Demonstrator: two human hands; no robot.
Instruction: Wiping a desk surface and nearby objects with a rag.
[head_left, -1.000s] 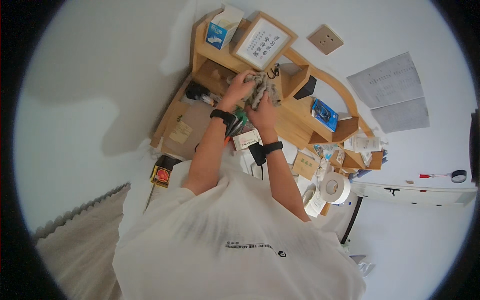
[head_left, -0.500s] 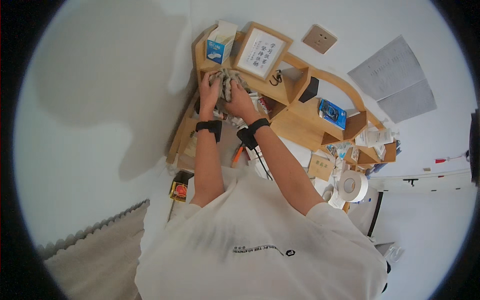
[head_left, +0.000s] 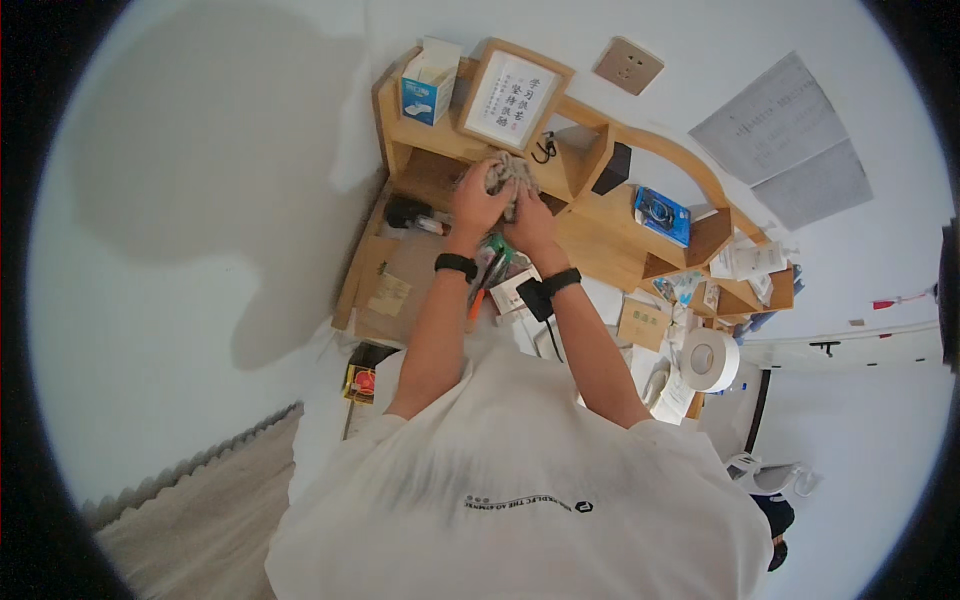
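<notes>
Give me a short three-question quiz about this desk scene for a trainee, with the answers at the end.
1. True or false: only the left hand holds the crumpled cloth.
2. What stands immediately to the left of the framed sign?
3. How many black wristbands show?

Key: 1. False, the right hand holds it too. 2. A blue-and-white box. 3. Two.
</notes>
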